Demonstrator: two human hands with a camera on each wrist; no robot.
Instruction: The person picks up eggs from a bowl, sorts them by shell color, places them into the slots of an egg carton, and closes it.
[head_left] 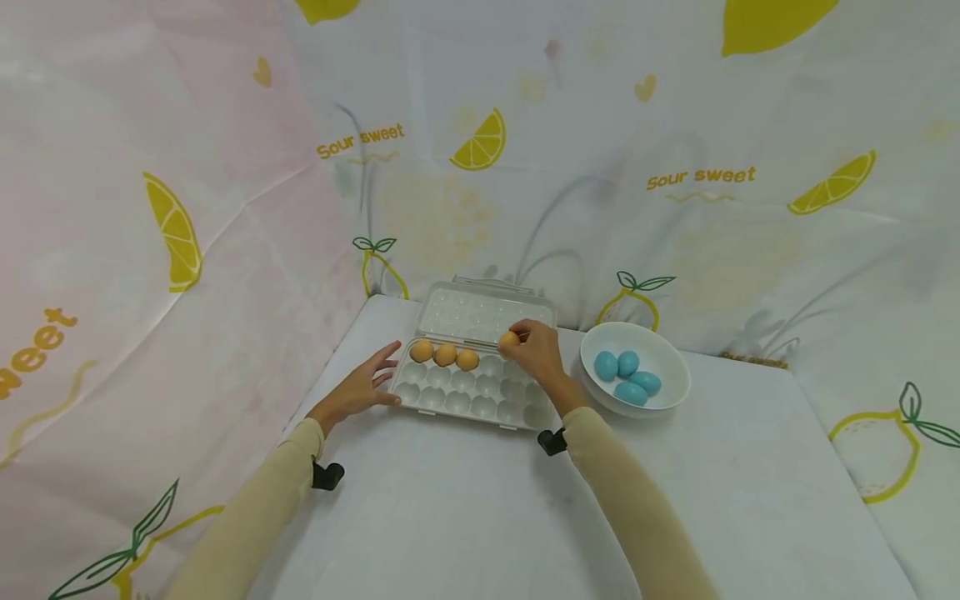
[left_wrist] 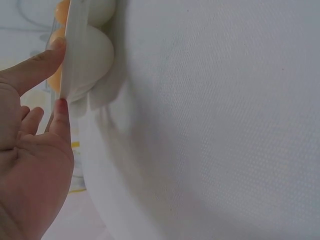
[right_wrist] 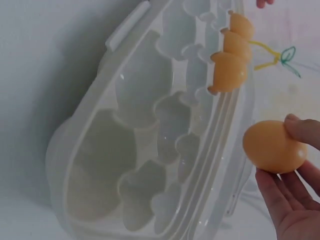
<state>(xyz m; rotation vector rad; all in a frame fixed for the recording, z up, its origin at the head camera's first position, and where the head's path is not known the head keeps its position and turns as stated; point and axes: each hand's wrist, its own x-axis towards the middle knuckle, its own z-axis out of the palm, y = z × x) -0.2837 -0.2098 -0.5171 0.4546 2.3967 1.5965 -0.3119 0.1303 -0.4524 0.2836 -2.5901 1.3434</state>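
In the head view an egg carton (head_left: 457, 406) of pale plastic lies with its clear lid (head_left: 480, 312) folded back. Three orange-brown eggs (head_left: 446, 354) fill cups of its far row from the left end. My right hand (head_left: 542, 354) pinches another orange-brown egg (right_wrist: 274, 146) between thumb and fingertips, above the carton's far side toward the right. At the carton's left end, my left hand (head_left: 360, 387) touches the rim with fingers spread and mostly straight. The left wrist view shows its thumb and one fingertip against the edge (left_wrist: 70, 50).
Right of the carton stands a white bowl (head_left: 678, 375) holding several blue eggs (head_left: 632, 393). Both rest on a white-covered table (head_left: 465, 508). A lemon-printed sheet (head_left: 570, 192) hangs behind and along the left side.
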